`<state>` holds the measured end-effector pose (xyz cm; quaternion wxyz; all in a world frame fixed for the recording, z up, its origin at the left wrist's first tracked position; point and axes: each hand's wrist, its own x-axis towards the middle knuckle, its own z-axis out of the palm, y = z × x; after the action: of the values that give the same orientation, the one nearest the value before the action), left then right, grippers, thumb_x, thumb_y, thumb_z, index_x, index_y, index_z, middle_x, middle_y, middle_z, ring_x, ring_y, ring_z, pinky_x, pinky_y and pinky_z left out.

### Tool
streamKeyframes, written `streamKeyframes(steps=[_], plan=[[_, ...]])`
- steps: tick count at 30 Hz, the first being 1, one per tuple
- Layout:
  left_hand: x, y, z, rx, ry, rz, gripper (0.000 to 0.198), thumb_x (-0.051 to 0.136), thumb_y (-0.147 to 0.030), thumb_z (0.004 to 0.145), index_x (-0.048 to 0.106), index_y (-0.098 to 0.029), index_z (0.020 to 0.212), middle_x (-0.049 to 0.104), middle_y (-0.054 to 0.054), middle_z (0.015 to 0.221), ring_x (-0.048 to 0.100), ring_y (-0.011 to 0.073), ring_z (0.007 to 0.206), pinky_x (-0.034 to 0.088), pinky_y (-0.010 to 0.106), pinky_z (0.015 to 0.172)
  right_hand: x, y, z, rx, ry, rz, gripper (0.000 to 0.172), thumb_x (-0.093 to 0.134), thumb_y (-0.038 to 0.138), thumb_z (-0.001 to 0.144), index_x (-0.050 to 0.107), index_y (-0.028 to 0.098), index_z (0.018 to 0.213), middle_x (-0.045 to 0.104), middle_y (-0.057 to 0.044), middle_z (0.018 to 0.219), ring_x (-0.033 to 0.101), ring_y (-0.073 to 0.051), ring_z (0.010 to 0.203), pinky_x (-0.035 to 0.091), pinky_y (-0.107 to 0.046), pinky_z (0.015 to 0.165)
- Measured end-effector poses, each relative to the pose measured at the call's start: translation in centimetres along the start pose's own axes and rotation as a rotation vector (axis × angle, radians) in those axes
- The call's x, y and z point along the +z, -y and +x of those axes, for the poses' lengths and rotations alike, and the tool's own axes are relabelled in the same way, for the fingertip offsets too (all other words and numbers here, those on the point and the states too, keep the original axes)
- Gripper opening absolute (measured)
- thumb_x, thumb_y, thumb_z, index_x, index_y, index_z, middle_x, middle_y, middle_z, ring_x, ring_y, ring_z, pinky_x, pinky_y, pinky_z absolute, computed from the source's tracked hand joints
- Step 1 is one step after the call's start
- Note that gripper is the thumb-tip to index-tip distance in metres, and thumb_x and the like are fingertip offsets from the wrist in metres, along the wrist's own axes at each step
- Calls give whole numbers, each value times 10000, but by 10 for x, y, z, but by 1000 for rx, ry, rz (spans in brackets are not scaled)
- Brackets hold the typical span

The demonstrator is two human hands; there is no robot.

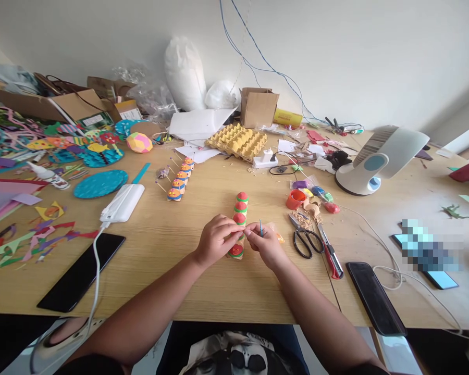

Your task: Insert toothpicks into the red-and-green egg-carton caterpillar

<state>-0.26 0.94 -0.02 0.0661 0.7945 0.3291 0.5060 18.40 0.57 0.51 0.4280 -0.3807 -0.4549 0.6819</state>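
Observation:
A row of egg-carton cups [241,206] painted red and green stands upright on the table in front of me, its nearest cup bearing small yellow marks. Over its near half my two hands meet at the fingertips. The fingers of my left hand [218,239] are pinched together; what lies between them, if anything, is too small to make out. In my right hand [266,244], also closed, a thin blue stick [261,228] pokes up between the fingers. Thumb and forefinger touch close to the left fingertips. A small clear wrapper with orange in it [277,235] lies behind the right hand.
Right of my hands lie black-handled scissors [307,237], a utility knife [331,252], an orange-red tape roll [296,199] and a phone [375,297]. To the left are a second decorated carton row [181,179], a power bank [123,202] and a dark tablet [82,271].

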Motion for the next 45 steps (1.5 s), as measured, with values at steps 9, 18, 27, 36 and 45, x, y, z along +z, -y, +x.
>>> streamKeyframes(steps=[9, 18, 27, 36, 45], plan=[[-1, -2, 1, -3, -8, -2, 114, 682, -179, 941, 724, -230, 1035, 742, 23, 881, 624, 161, 811, 519, 317, 755, 1, 0, 1, -12, 3, -17, 446, 855, 560, 710, 630, 189, 814, 424, 85, 553, 278, -64, 476, 155, -254, 470], [0, -1, 1, -15, -8, -13, 100, 704, -162, 921, 705, -220, 1002, 737, 24, 894, 615, 162, 821, 510, 318, 764, 0, 2, 0, -16, -2, -17, 451, 858, 562, 710, 619, 187, 784, 412, 89, 540, 260, -60, 476, 152, -256, 475], [1, -1, 0, -12, -8, -8, 73, 684, -193, 939, 707, -229, 998, 733, 23, 880, 629, 166, 812, 515, 327, 763, 2, 3, -1, -10, -17, -34, 454, 858, 576, 703, 628, 193, 785, 409, 87, 534, 275, -69, 481, 151, -258, 476], [2, 1, -2, -26, 4, 0, 158, 700, -200, 928, 701, -228, 1084, 743, 29, 924, 630, 167, 832, 519, 332, 781, -2, -2, 1, -18, -21, -20, 429, 832, 565, 731, 630, 193, 799, 417, 85, 535, 264, -70, 482, 153, -260, 479], [1, 1, -2, -42, 12, 2, 105, 683, -225, 950, 725, -237, 1045, 744, 25, 897, 634, 168, 823, 519, 339, 776, -3, -2, 1, -5, -27, -15, 405, 830, 545, 733, 640, 195, 804, 412, 87, 534, 258, -69, 481, 157, -258, 483]])
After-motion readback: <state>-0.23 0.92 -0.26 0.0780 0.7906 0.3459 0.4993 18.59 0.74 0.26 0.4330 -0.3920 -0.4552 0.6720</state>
